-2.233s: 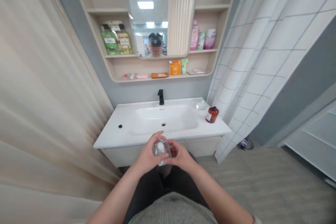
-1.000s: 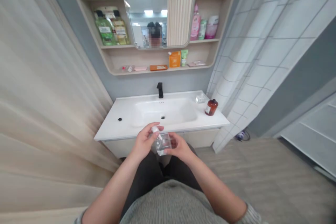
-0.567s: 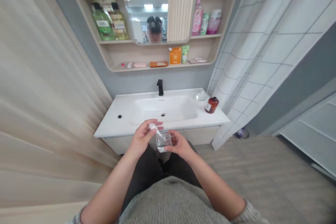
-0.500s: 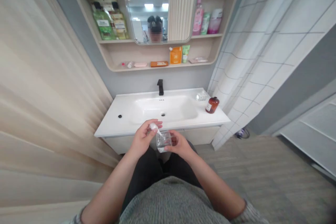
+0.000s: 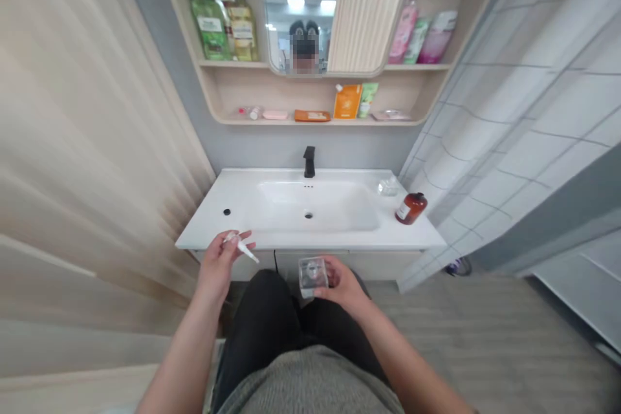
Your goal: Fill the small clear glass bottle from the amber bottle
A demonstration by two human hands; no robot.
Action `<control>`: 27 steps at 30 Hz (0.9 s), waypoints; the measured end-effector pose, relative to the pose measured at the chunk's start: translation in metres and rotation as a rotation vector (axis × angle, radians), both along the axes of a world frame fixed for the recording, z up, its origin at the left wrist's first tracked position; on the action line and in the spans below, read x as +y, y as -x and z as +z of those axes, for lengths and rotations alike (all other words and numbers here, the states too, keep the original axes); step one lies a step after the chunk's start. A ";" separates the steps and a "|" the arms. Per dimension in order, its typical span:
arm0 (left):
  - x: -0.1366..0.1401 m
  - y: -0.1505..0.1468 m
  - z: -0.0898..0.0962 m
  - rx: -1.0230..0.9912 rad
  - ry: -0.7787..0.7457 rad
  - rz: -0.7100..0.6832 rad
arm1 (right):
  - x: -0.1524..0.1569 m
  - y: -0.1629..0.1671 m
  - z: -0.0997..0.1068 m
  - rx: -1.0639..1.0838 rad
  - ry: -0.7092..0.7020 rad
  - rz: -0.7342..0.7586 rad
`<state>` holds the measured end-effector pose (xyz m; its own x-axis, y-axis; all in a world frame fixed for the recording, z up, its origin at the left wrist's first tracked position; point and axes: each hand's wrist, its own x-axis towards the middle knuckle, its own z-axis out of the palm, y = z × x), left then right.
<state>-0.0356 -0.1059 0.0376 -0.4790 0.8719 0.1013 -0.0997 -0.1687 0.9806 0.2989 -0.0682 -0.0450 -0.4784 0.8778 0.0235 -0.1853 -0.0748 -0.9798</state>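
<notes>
My left hand pinches a slim white tapered piece between thumb and fingers, just in front of the counter's left part. The narrow end of this piece points down and to the right; its exact kind is unclear. In my right hand is a clear square box, gripped at its right side above my lap. Something round shows inside or on the box, too small to name. A wide gap separates the white piece from the box.
Ahead is a white washbasin with a black faucet. A brown bottle and a clear container stand on its right side. Above hangs a mirrored shelf cabinet with toiletries. Curtains flank the left.
My left hand has moved left with the white piece, away from the box. My right hand still holds the box. The camera view has shifted slightly.
</notes>
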 end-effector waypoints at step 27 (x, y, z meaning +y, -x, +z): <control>0.159 0.210 -0.057 1.427 0.936 0.005 | 0.044 -0.027 0.018 -0.002 0.036 -0.146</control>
<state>-0.2460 0.0530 -0.0190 -0.4716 0.8775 -0.0876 0.8784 0.4761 0.0407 0.3254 -0.0239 -0.0268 -0.3452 0.9385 -0.0100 -0.1952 -0.0823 -0.9773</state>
